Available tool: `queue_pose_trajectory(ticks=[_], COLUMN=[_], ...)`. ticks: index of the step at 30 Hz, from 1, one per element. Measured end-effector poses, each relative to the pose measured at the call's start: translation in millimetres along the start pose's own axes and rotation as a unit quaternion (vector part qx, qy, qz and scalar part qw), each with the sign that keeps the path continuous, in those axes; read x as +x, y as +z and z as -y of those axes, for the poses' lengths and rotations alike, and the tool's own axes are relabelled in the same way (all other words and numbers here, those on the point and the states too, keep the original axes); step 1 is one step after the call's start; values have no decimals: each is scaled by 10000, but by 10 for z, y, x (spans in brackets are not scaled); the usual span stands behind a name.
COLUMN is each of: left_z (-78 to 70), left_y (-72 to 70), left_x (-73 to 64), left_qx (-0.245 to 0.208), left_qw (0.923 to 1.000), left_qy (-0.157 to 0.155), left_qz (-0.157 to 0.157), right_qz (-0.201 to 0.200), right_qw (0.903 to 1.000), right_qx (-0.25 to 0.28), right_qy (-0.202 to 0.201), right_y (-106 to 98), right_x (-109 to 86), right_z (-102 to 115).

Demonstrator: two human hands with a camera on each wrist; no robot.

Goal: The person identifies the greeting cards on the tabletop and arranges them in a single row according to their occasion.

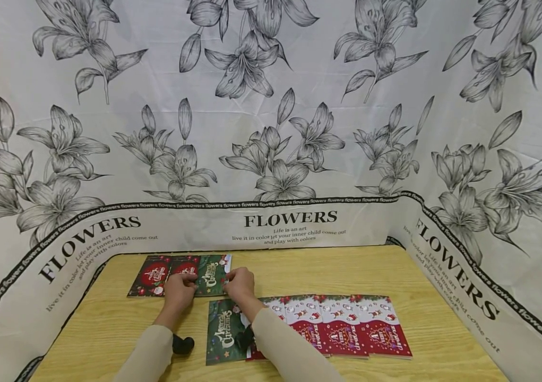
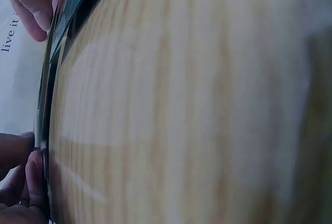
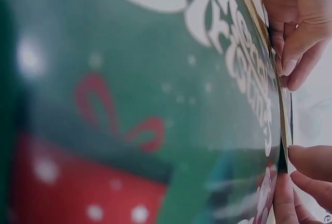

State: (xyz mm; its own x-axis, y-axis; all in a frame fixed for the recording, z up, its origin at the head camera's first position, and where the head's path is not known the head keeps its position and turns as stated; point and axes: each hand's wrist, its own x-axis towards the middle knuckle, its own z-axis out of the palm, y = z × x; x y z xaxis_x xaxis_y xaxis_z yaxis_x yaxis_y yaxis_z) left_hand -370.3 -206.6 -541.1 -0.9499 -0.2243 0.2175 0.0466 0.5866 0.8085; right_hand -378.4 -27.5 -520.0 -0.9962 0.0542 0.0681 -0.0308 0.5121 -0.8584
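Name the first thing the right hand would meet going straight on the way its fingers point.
The green Merry Christmas card in the back row, whose right edge the right hand pinches. Leftward beyond it, the left hand seems next, though depth is hard to judge.

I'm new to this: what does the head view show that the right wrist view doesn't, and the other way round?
Only the head view shows the person's beige fabric sleeves and the overlapping row of rectangular red-and-white Christmas booklets.

Only the right wrist view gives a clear close-up of the white-dotted red gift box printed on the nearer rectangular green paper booklet.

Both share that booklet's white lettering, plus the person's bare left hand and bare right hand.
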Motion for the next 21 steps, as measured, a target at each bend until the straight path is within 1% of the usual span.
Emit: queue_pose_trajectory(ticks=[6,14,21], left_z=[-5,-15,-14], left_y=[-13,-37,-42], left_x=[-12,-27,-43], left_qx=[22,38,100], left_qw=[9999,9993,9986], left_qy=[-22,-71,-77], left_qz=[108,356,509], right_qz=[16,-25,97], right_qw=[9999,9994,9984], right_qx=[-99,-324,-537], right_qy=[43,103,139], right_y=[-2,12,10], right_x=[-6,18,25], right_z=[10,26,52])
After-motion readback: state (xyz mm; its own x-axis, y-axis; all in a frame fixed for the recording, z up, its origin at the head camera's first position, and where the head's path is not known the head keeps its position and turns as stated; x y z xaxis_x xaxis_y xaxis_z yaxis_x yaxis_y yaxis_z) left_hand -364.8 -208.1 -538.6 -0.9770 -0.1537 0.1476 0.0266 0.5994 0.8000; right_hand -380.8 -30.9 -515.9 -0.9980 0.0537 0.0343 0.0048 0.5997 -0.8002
